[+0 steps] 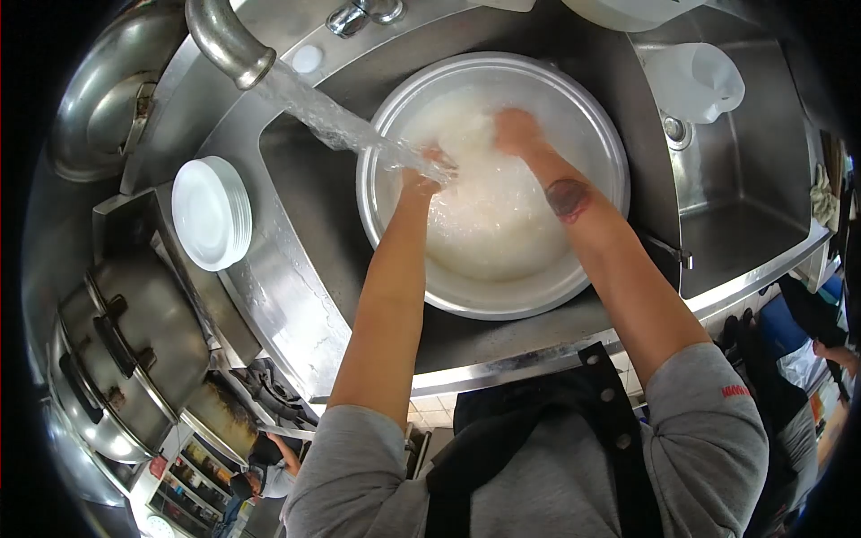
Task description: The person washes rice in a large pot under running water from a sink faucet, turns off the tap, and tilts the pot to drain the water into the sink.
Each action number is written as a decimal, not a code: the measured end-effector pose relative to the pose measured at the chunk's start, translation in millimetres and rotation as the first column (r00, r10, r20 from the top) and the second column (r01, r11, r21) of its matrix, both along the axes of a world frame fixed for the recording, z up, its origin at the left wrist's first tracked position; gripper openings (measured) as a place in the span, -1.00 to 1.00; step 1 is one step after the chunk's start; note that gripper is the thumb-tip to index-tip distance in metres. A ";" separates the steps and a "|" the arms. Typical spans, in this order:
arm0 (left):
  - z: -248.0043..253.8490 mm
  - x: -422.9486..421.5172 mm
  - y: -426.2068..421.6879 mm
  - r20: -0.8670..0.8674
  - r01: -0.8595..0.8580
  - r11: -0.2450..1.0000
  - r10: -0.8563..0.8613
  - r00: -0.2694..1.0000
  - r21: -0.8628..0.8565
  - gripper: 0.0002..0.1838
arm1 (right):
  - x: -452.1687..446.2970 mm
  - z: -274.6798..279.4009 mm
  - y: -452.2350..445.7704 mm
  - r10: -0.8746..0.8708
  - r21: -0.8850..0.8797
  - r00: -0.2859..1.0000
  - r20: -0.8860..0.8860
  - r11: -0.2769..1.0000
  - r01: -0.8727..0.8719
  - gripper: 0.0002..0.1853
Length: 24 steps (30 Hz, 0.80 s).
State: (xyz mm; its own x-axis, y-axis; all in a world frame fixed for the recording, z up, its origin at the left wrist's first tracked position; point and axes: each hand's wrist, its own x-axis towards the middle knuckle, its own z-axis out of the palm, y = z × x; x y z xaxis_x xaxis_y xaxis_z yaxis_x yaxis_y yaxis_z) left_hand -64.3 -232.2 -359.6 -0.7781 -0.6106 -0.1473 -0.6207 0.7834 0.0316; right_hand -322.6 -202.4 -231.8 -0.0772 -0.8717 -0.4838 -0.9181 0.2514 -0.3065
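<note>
A wide metal basin [493, 312] sits in the sink, holding cloudy white water with pale material in it. Water [332, 121] pours from the faucet [235, 49] into its left side. My left hand [429, 170] is partly in the water where the stream lands, its fingers blurred by splashes. Further right, my right hand [518, 132] dips into the cloudy water near the basin's back, with its fingers hidden below the surface. Whether either hand holds anything cannot be made out.
Stacked white plates [211, 213] stand on the left ledge. A white plastic container [695, 82] lies in the right sink compartment [735, 211]. Large metal pots [134, 359] are at the lower left. Other people appear at the lower left and right edges.
</note>
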 end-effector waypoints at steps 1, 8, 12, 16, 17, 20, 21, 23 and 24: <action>1.8 -1.5 1.5 0.014 -0.001 1.000 0.001 1.000 -0.001 -0.51 | -8.8 -4.4 8.0 -0.031 -0.025 0.999 -0.032 0.999 0.031 -0.64; 142.2 -34.0 51.8 0.457 -0.526 0.774 0.348 0.818 0.352 -0.27 | -30.0 6.7 47.9 -0.053 0.175 0.990 -0.128 0.982 0.076 -0.49; 149.2 -40.1 87.2 0.496 -0.743 0.537 0.556 0.667 0.399 -0.27 | -33.6 3.3 77.3 0.024 0.292 0.985 -0.170 0.956 0.027 -0.39; 164.3 -47.1 110.8 0.594 -0.775 0.349 0.501 0.630 0.527 -0.29 | -25.4 -1.1 118.4 -0.041 0.228 0.988 -0.148 0.971 0.074 -0.35; 147.8 -45.3 118.8 0.576 -0.733 0.375 0.455 0.679 0.568 -0.30 | -22.0 -6.1 126.9 -0.057 0.239 0.990 -0.130 0.967 0.087 -0.35; 66.3 -25.0 158.3 0.433 -0.612 0.199 0.544 0.719 0.766 -0.38 | -7.1 -23.1 151.4 -0.100 0.322 0.994 -0.035 0.941 0.106 -0.35; 51.9 -18.8 174.9 0.357 -0.503 -0.006 0.712 0.604 0.864 -0.43 | -3.0 -26.8 157.5 -0.118 0.354 0.993 0.014 0.929 0.105 -0.35; 52.7 -27.7 184.1 0.415 -0.242 -0.349 0.850 0.325 0.905 -0.48 | 6.6 -28.1 166.6 -0.156 0.426 0.975 0.160 0.902 0.074 -0.34; 67.2 -41.5 179.4 0.519 -0.133 -0.502 0.826 0.221 0.855 -0.47 | 10.0 -24.9 166.7 -0.182 0.463 0.954 0.238 0.885 0.053 -0.34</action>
